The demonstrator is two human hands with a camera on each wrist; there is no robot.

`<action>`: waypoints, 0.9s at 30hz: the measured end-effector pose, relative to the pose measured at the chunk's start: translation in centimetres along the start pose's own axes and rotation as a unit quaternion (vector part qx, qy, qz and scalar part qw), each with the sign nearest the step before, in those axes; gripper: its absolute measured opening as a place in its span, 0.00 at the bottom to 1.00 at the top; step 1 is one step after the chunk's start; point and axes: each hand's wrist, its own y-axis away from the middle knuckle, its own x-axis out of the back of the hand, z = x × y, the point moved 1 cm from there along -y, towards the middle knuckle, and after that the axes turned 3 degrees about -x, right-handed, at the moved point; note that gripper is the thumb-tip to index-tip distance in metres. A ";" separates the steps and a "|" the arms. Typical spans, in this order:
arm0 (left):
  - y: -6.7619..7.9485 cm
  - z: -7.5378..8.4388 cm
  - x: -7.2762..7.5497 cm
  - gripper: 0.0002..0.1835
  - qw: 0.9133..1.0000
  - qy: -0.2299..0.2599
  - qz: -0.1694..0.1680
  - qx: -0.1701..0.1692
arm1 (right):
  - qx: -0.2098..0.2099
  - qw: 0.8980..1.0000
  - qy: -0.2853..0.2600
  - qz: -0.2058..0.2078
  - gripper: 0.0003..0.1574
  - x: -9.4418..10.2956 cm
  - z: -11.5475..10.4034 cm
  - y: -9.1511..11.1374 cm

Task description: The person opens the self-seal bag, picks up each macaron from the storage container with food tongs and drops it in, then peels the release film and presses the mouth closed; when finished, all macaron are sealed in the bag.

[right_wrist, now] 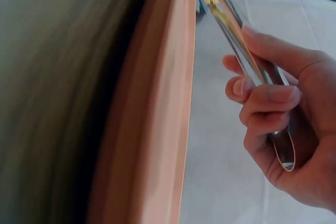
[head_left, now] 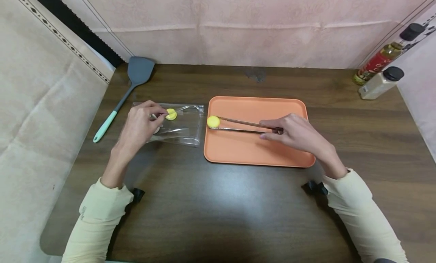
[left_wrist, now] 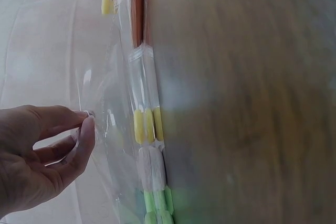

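Observation:
My left hand (head_left: pixel 136 123) pinches the film of a clear plastic bag (head_left: pixel 189 132) between thumb and fingertips. Through the bag show yellow discs (left_wrist: pixel 139 126), whitish pieces (left_wrist: pixel 152 167) and green pieces (left_wrist: pixel 157 203); in the head view the hand covers most of them, leaving a yellow disc (head_left: pixel 171 114) by the fingertips. With my right hand (head_left: pixel 296 132) I hold metal tongs (head_left: pixel 242 122), fingers wrapped round both arms. A yellow round piece (head_left: pixel 213 121) sits between the tongs' tips, over the left edge of the orange tray (head_left: pixel 245 153).
Left of the bag lies a grey spatula (head_left: pixel 139 72) with a mint handle. At the back right stand an oil bottle (head_left: pixel 378 62) with a red label and a black-capped jar (head_left: pixel 378 85). Pale cloth (head_left: pixel 238 39) walls the table's back and sides.

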 end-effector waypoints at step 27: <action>0.1 0.0 0.0 0.06 1.000 0.002 -0.008 0.001 | 0.008 0.999 0.025 -0.039 0.20 -5.0 -5.4 -7.2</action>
